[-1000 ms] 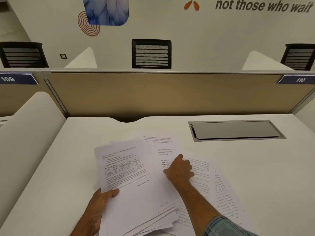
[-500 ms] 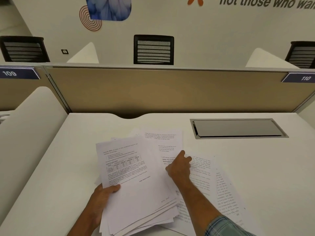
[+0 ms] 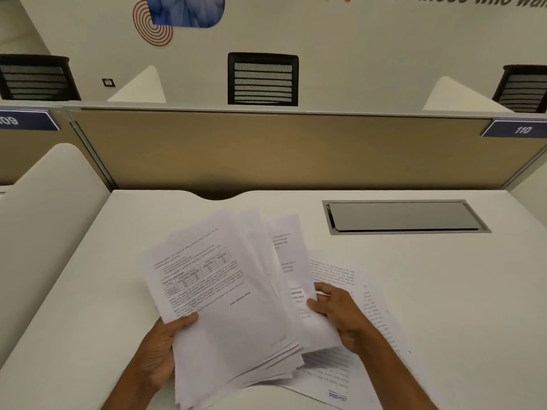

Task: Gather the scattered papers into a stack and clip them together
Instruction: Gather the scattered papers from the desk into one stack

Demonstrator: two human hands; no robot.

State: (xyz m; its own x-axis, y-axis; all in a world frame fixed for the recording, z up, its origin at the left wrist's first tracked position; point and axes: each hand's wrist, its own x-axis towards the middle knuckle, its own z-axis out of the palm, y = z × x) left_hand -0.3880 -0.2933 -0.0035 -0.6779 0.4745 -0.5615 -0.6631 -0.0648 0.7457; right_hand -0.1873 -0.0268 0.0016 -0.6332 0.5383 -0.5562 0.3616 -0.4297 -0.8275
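A loose, fanned stack of printed white papers is lifted off the white desk. My left hand grips its lower left edge, thumb on the top sheet. My right hand pinches a raised sheet at the stack's right side, thumb on top. More printed sheets lie flat on the desk under and to the right of my right hand. No clip is in view.
A grey metal cable hatch is set into the desk at the back right. A tan partition closes the desk's far edge, and a rounded white divider stands on the left. Black chairs stand beyond the partition.
My right hand, which was pressing on the sheets on the desk, now pinches one sheet and has raised it against the stack. My left hand has tilted the stack up.
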